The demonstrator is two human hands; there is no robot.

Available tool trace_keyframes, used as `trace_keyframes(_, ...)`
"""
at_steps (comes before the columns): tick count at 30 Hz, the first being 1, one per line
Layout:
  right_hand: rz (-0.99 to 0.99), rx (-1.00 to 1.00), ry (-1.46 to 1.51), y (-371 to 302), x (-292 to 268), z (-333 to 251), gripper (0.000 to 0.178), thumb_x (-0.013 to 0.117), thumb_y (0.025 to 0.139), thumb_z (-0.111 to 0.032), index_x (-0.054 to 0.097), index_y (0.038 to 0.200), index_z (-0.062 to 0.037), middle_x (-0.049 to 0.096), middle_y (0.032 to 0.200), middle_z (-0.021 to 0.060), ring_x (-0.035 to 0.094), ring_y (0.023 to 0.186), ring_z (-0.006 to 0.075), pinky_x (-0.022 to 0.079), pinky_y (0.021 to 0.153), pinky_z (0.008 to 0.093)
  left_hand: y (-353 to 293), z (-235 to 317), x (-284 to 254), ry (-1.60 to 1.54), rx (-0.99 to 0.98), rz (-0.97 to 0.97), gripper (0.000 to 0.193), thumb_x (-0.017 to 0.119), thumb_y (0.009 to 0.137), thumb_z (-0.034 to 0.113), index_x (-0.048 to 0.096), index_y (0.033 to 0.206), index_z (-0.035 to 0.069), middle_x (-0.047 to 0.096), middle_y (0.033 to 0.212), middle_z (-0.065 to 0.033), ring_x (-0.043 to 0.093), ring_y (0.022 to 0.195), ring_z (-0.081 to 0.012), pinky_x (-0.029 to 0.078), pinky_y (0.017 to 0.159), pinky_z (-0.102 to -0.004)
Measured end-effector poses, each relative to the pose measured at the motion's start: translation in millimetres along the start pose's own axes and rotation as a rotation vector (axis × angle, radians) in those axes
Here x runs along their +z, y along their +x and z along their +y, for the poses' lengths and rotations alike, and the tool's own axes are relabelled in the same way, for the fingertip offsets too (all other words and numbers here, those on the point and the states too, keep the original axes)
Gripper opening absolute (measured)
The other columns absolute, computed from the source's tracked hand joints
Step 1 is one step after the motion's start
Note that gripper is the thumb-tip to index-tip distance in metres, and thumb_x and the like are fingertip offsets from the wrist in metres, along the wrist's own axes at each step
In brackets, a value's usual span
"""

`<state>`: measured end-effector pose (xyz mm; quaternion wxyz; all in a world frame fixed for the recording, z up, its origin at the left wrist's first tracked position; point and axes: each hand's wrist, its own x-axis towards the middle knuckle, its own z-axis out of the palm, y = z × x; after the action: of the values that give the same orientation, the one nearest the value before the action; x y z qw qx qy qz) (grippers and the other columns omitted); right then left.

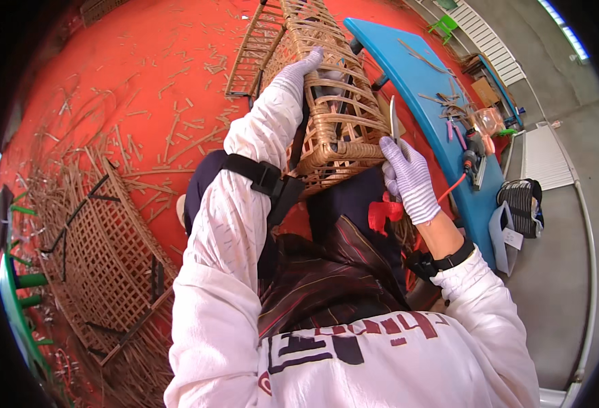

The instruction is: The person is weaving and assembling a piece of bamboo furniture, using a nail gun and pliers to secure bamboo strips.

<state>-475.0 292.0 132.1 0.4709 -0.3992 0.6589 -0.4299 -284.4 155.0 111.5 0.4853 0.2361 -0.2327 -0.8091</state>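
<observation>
In the head view, the wicker frame (333, 102), its long axis running away from the person, is gripped by the outstretched left hand (304, 68), while a thin blade (394, 119) is clasped upright in the right hand (408, 178).

You look at a bright picture with even daylight and strong colours. The red floor (143, 88) is very saturated and shows no hard shadows. A pale strip of glare lies at the top right corner. The fisheye lens bends the blue table (422, 88) toward the rim, and a black border closes the corners. The centre is sharp; the edges are a little soft.
</observation>
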Motion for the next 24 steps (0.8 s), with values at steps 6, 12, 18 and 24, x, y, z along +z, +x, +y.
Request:
trace_keyframes(6, -0.048, -0.113, 0.008, 8.5, -3.9, 1.2, 0.036, 0.070, 0.090, -0.037, 0.061, 0.107, -0.0066, 0.040, 0.057, -0.0087, 0.034, 0.041, 0.0009, 0.025, 0.036, 0.0197, -22.4, -1.3, 5.2, -0.034, 0.057, 0.194, 0.029, 0.070, 0.089, 0.037, 0.060, 0.084, 0.010, 0.060, 0.067, -0.0008, 0.057, 0.056, -0.0155, 0.050, 0.052, -0.0300)
trace_keyframes(12, -0.057, -0.400, -0.020, 47.7, -14.3, -36.4, 0.040, 0.072, 0.089, -0.037, 0.065, 0.110, -0.0041, 0.044, 0.060, -0.0095, 0.033, 0.042, 0.0012, 0.021, 0.038, 0.0216, -20.4, 7.3, 9.8, -0.202, 0.264, 0.221, 0.028, 0.066, 0.093, 0.033, 0.056, 0.079, 0.011, 0.056, 0.062, -0.0013, 0.056, 0.051, -0.0199, 0.049, 0.048, -0.0337)
trace_keyframes(18, -0.208, -0.262, -0.040, 74.1, -37.6, -45.2, 0.044, 0.067, 0.092, -0.039, 0.059, 0.115, -0.0021, 0.040, 0.057, -0.0064, 0.037, 0.043, 0.0042, 0.027, 0.039, 0.0217, -19.5, -16.9, 25.7, -0.137, 0.332, 0.418, 0.032, 0.064, 0.094, 0.037, 0.051, 0.078, 0.013, 0.052, 0.062, 0.0011, 0.053, 0.054, -0.0189, 0.049, 0.050, -0.0378)
trace_keyframes(24, 0.071, -0.451, -0.476, 106.2, -70.7, -4.7, 0.033, 0.058, 0.096, -0.038, 0.061, 0.093, -0.0052, 0.053, 0.056, 0.0031, 0.049, 0.043, 0.0110, 0.037, 0.040, 0.0274, -9.9, -60.5, 41.1, -0.188, 0.351, 0.375, 0.034, 0.066, 0.092, 0.041, 0.051, 0.080, 0.013, 0.053, 0.069, 0.0000, 0.056, 0.063, -0.0194, 0.051, 0.060, -0.0382)
